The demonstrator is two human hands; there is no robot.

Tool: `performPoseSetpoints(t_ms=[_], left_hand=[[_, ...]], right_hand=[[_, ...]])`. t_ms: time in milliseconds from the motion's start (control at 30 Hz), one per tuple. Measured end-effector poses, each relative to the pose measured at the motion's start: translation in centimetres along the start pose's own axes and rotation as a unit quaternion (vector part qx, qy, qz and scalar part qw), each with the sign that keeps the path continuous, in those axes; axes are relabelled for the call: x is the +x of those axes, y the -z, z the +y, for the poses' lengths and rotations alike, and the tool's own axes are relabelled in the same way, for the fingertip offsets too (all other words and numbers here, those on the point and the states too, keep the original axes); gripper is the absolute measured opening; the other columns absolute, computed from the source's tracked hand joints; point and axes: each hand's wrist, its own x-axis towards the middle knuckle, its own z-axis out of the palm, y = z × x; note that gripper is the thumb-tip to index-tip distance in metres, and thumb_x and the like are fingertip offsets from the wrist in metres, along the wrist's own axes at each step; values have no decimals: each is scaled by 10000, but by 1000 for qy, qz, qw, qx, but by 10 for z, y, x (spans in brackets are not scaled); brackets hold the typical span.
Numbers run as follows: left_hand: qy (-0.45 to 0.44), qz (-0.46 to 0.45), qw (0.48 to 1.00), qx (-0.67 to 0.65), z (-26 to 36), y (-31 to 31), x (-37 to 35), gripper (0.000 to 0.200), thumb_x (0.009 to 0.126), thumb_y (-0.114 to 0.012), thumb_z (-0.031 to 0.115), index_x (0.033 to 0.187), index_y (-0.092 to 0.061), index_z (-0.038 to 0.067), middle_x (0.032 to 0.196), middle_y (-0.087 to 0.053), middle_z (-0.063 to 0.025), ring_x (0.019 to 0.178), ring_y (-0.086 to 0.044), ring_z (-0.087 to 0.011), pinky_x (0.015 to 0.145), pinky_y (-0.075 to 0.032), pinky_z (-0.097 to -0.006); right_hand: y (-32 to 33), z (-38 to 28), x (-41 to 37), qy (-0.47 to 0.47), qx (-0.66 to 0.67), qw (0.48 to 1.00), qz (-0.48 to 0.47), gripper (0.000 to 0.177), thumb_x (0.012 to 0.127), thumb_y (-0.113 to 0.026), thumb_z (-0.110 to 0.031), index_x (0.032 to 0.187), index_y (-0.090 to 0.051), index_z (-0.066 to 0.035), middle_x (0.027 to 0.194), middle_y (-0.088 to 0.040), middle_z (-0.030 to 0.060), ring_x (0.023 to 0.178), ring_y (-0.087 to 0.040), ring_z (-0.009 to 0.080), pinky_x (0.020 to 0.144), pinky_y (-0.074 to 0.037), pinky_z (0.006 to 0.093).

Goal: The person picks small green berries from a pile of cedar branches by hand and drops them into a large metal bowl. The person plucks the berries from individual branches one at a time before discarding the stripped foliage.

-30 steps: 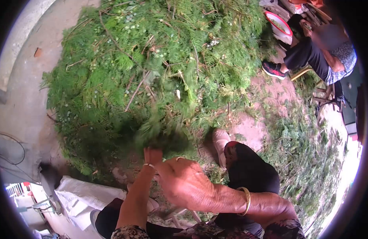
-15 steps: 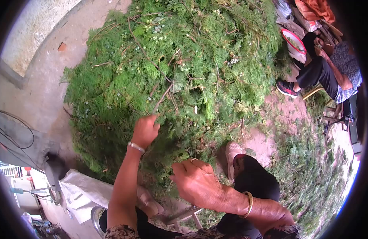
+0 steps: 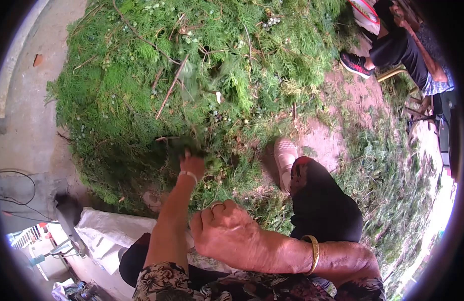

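Observation:
My left hand [image 3: 192, 165], with a silver bracelet at the wrist, reaches to the near edge of a large heap of cut cypress branches [image 3: 141, 95]. Its fingers are closed on a cypress sprig [image 3: 187, 144], dark and smeared by motion. Nearer to me is my right hand [image 3: 227, 233], a closed fist with a ring and a gold bangle [image 3: 312, 255]. Whatever it may hold is hidden by the fingers. A bare brown twig [image 3: 172, 86] lies on top of the heap beyond my left hand. Small pale cones [image 3: 272, 21] show among the greenery.
At the upper right a seated person [image 3: 412, 55] is beside a red-rimmed basin [image 3: 366, 11]. My shoe [image 3: 284, 156] stands at the heap's edge. Loose sprigs [image 3: 382, 195] cover the ground at right. White sacking [image 3: 109, 228] and a black cable [image 3: 21, 173] are at left.
My left hand has left the bare twig and dropped nearer to me, into the sprigs. The right fist has shifted slightly left and down. The view has tilted, so the heap sits higher.

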Motion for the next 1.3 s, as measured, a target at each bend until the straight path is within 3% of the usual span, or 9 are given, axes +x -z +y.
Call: performPoseSetpoints(t_ms=[200, 333, 433, 467, 533, 600, 900, 1067, 1300], left_hand=[[39, -135, 990, -17, 38, -16, -72, 289, 788, -544, 188, 1027, -653, 65, 1138, -573, -223, 1190, -410, -477, 894, -358, -647], [-41, 196, 969, -143, 53, 55, -41, 236, 751, -570, 131, 966, -588, 37, 993, -581, -184, 999, -540, -460, 841, -404, -613], [-85, 335, 938, -4, 54, 94, 32, 447, 753, -631, 164, 1169, -509, 53, 1158, -508, -206, 1190, -375, -457, 897, -362, -625], [-68, 344, 937, -4, 57, 105, 51, 513, 752, -655, 189, 1223, -489, 74, 1212, -482, -208, 1260, -299, -453, 928, -344, -623], [-10, 208, 971, -116, 58, 114, 83, 632, 739, -692, 225, 1311, -433, 152, 1321, -393, -189, 1328, -176, -441, 980, -297, -623], [9, 205, 967, -149, 60, 98, 95, 615, 743, -684, 260, 1302, -436, 193, 1370, -330, -156, 1337, -168, -440, 1007, -267, -617], [-94, 98, 986, -92, 62, -40, -22, 459, 698, -690, 249, 1140, -575, 210, 1314, -396, -140, 1203, -388, -419, 990, -288, -599], [-124, -51, 988, -78, 61, -2, -48, 449, 674, -720, 209, 1110, -612, 198, 1334, -395, -154, 1217, -365, -450, 965, -321, -614], [-143, 311, 928, -149, 64, 48, 90, 459, 664, -741, 175, 1104, -608, 178, 1369, -386, -94, 1199, -409, -423, 947, -398, -530]], right_hand=[[-20, -12, -10, 6, 31, 999, 9, 210, 552, -609, -117, 692, -567, 34, 548, -514, 61, 541, -549, 166, 467, -412, 287], [-5, -11, -6, 18, 21, 999, -18, 232, 563, -604, -112, 726, -584, 53, 546, -510, 55, 538, -542, 176, 460, -413, 289], [-10, -16, -3, 4, 36, 999, 13, 253, 594, -609, -113, 773, -593, 64, 564, -513, 71, 544, -535, 185, 457, -414, 304], [-18, -31, -7, -52, 57, 995, -63, 307, 662, -622, -205, 860, -580, 26, 766, -526, 70, 750, -504, 212, 637, -378, 368], [-16, -25, -5, -117, 75, 980, -143, 363, 730, -634, -296, 946, -567, -12, 969, -539, 70, 956, -472, 238, 817, -342, 432], [2, -6, -5, -57, 84, 995, -18, 234, 621, -587, -169, 752, -575, 24, 653, -513, 101, 664, -507, 216, 582, -395, 397], [-5, -13, -5, -35, 78, 996, -1, 171, 606, -582, -166, 613, -548, 0, 508, -467, 67, 504, -499, 205, 469, -380, 333], [3, -13, -5, -41, 101, 994, 21, 190, 615, -577, -145, 662, -571, 40, 554, -520, 118, 524, -523, 218, 481, -411, 348], [2, 3, -4, -53, 73, 995, 44, 259, 612, -584, -134, 742, -598, 89, 632, -566, 177, 577, -560, 255, 533, -466, 377]])
